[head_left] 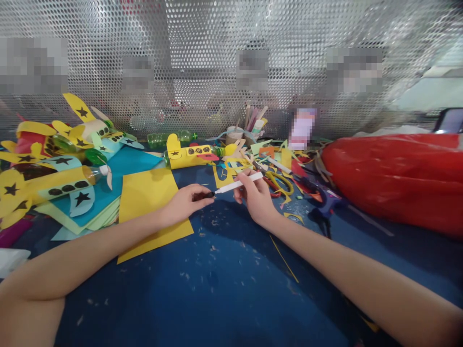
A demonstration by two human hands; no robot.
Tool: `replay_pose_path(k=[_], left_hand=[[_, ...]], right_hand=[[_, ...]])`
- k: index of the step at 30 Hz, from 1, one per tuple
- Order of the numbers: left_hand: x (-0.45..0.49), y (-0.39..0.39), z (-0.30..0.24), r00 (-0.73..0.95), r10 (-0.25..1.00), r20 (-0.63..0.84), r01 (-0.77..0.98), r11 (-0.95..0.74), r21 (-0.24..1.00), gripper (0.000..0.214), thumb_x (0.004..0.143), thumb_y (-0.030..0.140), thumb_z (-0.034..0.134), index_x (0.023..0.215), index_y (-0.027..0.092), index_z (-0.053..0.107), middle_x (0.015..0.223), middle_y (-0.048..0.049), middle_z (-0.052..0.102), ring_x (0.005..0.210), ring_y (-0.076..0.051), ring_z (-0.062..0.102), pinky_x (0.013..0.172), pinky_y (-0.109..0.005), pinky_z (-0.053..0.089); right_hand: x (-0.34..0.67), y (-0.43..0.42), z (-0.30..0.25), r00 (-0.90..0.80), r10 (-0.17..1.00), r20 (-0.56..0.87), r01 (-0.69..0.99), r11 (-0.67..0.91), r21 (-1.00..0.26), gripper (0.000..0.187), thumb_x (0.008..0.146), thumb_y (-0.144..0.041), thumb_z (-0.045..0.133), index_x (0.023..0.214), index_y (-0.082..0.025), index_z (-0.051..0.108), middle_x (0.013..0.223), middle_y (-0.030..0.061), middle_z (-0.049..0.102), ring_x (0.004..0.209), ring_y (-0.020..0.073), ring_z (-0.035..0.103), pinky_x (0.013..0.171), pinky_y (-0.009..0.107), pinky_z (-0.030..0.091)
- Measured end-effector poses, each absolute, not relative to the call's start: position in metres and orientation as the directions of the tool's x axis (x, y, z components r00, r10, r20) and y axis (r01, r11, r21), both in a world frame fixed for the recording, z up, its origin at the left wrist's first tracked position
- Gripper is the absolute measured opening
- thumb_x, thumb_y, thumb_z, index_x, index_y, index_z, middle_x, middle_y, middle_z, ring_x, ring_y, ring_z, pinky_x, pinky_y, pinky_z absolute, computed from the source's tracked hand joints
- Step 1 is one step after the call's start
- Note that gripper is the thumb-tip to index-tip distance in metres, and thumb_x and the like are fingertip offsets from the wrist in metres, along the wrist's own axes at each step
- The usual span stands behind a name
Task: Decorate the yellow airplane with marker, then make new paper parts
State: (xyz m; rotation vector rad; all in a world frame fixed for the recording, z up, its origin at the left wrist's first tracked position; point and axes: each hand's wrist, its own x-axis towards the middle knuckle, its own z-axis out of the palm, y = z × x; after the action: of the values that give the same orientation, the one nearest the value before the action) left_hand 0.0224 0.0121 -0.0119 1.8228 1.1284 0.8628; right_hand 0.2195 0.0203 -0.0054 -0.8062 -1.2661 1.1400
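Fingers of right hand pinch marker. Left hand fingers are clenched on dark cap at its tip. Both are over the table, just right of yellow sheet. Bottle plane is behind the sheet, red bag far right of it.

Under the left hand and the right hand, a dark blue tabletop, scuffed and flecked with pale specks. Well beyond both hands, a perforated metal screen across the full width, silvery, with soft glints of diffuse light. Far up and to the right of the right hand, a pale, bright patch, too blurred to make out.
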Motion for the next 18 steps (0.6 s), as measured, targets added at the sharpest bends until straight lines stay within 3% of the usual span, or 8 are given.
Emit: replay_pose_path(k=[6, 10, 18], left_hand=[[0.023, 0.01, -0.009, 0.374, 0.912, 0.168, 0.402, -0.322, 0.857, 0.022, 0.082, 0.039, 0.064, 0.092, 0.02, 0.068, 0.093, -0.0042, 0.065, 0.082, -0.018, 0.06, 0.078, -0.034, 0.049], [0.023, 0.006, -0.003, 0.427, 0.894, 0.139, 0.396, -0.323, 0.86, 0.02, 0.087, 0.037, 0.057, 0.09, 0.02, 0.066, 0.077, -0.001, 0.062, 0.072, -0.016, 0.056, 0.069, -0.029, 0.045], [0.023, 0.004, -0.003, 0.457, 0.874, 0.166, 0.493, -0.404, 0.771, 0.024, 0.089, 0.038, 0.053, 0.082, 0.019, 0.066, 0.068, 0.0003, 0.062, 0.062, -0.014, 0.053, 0.061, -0.026, 0.039]], right_hand=[[0.218, 0.017, -0.004, -0.131, 0.946, 0.297, -0.15, 0.277, -0.949, 0.037, 0.078, -0.054, 0.069, 0.073, -0.023, 0.05, 0.046, -0.0073, 0.052, 0.039, 0.0079, 0.045, 0.038, 0.021, 0.037], [0.219, 0.016, -0.002, -0.194, 0.945, 0.262, -0.082, 0.251, -0.965, 0.038, 0.077, -0.054, 0.071, 0.072, -0.021, 0.053, 0.05, -0.004, 0.06, 0.039, 0.0085, 0.047, 0.039, 0.023, 0.041], [0.218, 0.021, -0.005, -0.25, 0.963, 0.103, -0.124, 0.073, -0.99, 0.035, 0.073, -0.044, 0.074, 0.066, -0.02, 0.05, 0.045, -0.0037, 0.061, 0.033, 0.0049, 0.04, 0.031, 0.015, 0.034]])
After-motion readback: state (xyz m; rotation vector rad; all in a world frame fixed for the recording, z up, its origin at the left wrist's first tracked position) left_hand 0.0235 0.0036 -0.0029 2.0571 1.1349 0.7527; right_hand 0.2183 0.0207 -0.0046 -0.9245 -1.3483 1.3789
